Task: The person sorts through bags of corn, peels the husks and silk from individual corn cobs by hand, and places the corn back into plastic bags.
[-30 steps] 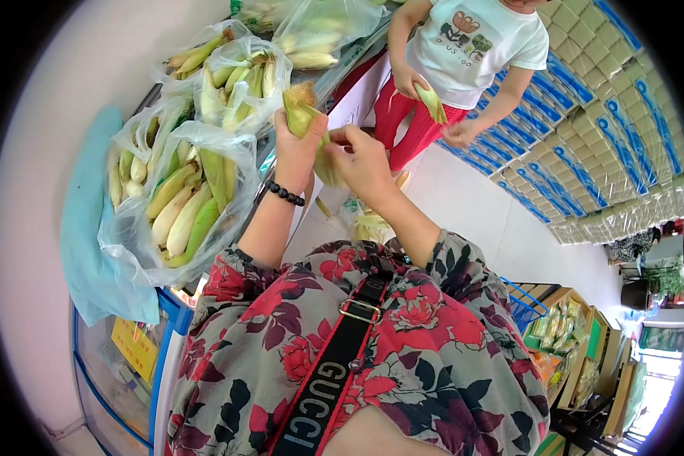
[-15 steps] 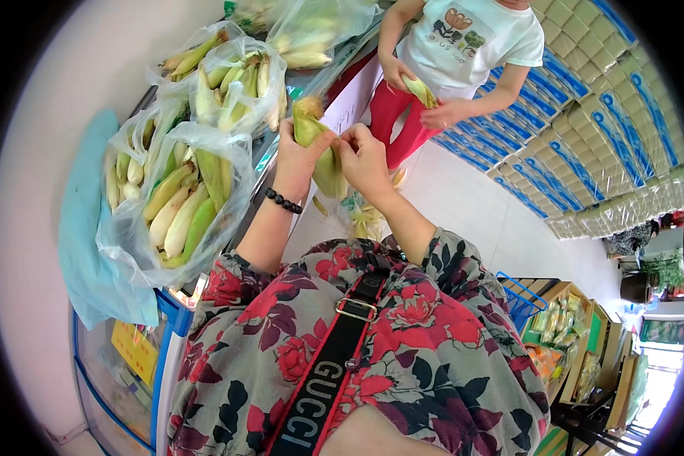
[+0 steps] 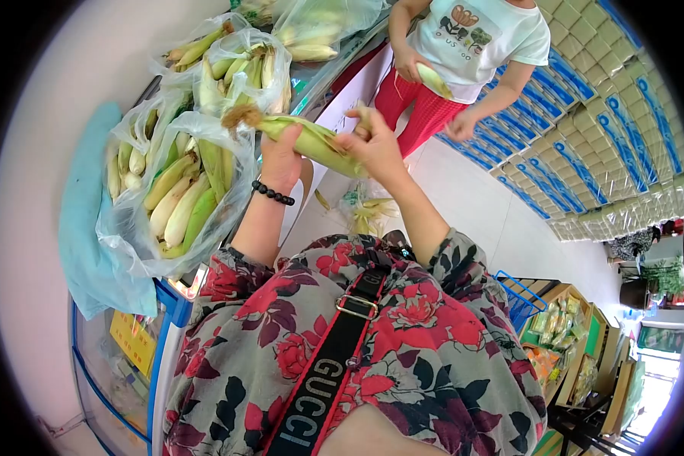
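A green ear of corn (image 3: 315, 142) in its husk lies nearly level between my hands, its brown silk end pointing left. My left hand (image 3: 283, 158), below a black beaded bracelet's wrist, is wrapped round the ear near the silk. My right hand (image 3: 374, 146) is at the other end with its fingers bent against the husk; whether it pinches a leaf is hard to make out. To the left, an open plastic bag (image 3: 133, 242) holds several ears of corn (image 3: 182, 213).
Across from me a person (image 3: 463, 45) holds a smaller ear of corn (image 3: 433, 80). More bagged corn (image 3: 239, 76) lies at the upper left. Husks (image 3: 368, 214) are low on the floor. Wrapped packs (image 3: 585, 152) are stacked at the right.
The ear of corn has turned from nearly upright to nearly level, its silk end swinging left. My right hand has shifted slightly right, with its fingers more spread. The person's lower hand has moved off their corn.
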Available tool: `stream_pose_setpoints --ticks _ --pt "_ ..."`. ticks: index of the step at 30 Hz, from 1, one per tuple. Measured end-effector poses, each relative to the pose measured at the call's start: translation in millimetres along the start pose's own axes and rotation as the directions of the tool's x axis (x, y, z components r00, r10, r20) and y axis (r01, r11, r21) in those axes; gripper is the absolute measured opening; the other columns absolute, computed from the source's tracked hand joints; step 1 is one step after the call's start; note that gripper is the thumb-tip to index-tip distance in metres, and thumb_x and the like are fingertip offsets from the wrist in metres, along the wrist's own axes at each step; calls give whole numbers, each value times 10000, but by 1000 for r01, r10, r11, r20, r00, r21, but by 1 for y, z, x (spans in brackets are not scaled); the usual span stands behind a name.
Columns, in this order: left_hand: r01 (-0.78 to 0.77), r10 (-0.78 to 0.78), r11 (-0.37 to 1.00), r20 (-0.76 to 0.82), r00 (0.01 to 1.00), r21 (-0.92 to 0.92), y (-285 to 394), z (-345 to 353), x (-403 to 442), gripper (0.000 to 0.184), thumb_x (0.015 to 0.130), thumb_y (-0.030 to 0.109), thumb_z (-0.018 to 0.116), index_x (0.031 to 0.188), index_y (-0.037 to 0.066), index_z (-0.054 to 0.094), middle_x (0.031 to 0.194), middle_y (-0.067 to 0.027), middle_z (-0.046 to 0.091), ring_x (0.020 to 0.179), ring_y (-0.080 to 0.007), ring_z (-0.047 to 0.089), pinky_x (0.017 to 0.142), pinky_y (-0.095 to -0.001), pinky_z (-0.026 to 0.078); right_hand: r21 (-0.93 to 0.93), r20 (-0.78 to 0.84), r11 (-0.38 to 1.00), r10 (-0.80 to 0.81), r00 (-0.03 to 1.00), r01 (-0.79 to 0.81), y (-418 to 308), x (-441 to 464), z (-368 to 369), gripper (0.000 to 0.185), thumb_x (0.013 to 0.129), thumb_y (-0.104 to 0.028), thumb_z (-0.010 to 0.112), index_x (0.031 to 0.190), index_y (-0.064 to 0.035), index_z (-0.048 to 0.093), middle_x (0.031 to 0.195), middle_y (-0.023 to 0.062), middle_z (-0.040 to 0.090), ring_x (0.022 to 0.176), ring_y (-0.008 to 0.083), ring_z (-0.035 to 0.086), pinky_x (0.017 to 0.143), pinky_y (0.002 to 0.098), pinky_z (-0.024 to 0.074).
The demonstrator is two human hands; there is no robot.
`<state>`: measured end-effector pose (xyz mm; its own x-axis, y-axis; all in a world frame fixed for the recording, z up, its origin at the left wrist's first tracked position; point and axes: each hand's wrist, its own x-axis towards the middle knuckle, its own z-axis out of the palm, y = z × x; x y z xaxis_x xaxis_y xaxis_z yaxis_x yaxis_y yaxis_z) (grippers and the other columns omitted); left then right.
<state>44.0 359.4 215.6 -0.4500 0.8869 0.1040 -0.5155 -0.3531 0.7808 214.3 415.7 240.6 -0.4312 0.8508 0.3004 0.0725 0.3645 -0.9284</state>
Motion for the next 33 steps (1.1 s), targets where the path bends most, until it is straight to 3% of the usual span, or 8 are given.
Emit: stream_pose_setpoints --ticks 4,10,14,17,21,26,29,33 --pt "-14 -6 985 120 993 172 -2 13 -6 290 774 2 615 1038 38 499 973 -50 570 898 -140 551 761 -277 467 -161 -72 913 -390 918 375 15 2 22 175 808 -127 636 959 -38 630 762 -4 517 650 91 472 567 229 389" --pt "-82 39 975 204 978 208 -18 23 -17 353 757 -4 657 1070 30 499 1060 -70 566 957 -158 550 833 -289 454 37 -173 979 202 964 -199 29 -3 21 127 852 -84 537 826 7 622 737 121 610 634 166 583 582 329 461" --pt "-124 96 990 339 936 62 -9 33 -17 395 741 8 673 1080 47 475 1091 -99 571 1036 -213 551 917 -327 430 712 57 577 522 851 -401 11 1 12 158 908 -71 455 947 17 580 875 96 623 713 182 601 662 342 507" --pt "-146 138 989 210 968 24 -15 17 -5 328 772 93 652 1036 62 460 1034 -109 574 1055 -265 548 951 -393 422 939 101 187 651 753 -287 45 12 6 184 935 -101 433 1040 8 538 1015 111 592 860 206 594 759 354 495" --pt "31 -49 975 -78 996 -219 -16 5 5 272 838 287 621 925 86 459 815 -82 530 840 -249 548 869 -417 455 984 80 68 653 753 -162 24 13 -2 252 955 -156 376 1116 -2 495 1102 119 567 985 250 560 856 414 455" --pt "66 -110 971 -187 976 -230 12 25 31 259 892 348 547 882 110 444 644 -43 474 591 -195 490 635 -400 452 957 274 -215 432 859 -197 11 -5 -8 338 874 -208 432 555 -142 342 508 -2 291 504 134 297 494 275 271" --pt "-38 -47 949 -259 965 -312 38 11 71 278 902 371 520 828 123 417 609 -43 458 529 -202 480 572 -408 447 941 323 -104 -11 946 -323 1 -22 -39 357 904 -240 430 574 -137 342 490 -17 275 458 120 258 471 262 252" --pt "67 -160 936 -249 955 -345 50 29 96 320 909 410 495 823 122 385 639 -57 465 511 -220 478 507 -390 430 944 219 261 -44 975 -201 -22 -40 -44 349 891 -220 458 575 -135 336 481 -25 250 436 106 204 443 270 204"
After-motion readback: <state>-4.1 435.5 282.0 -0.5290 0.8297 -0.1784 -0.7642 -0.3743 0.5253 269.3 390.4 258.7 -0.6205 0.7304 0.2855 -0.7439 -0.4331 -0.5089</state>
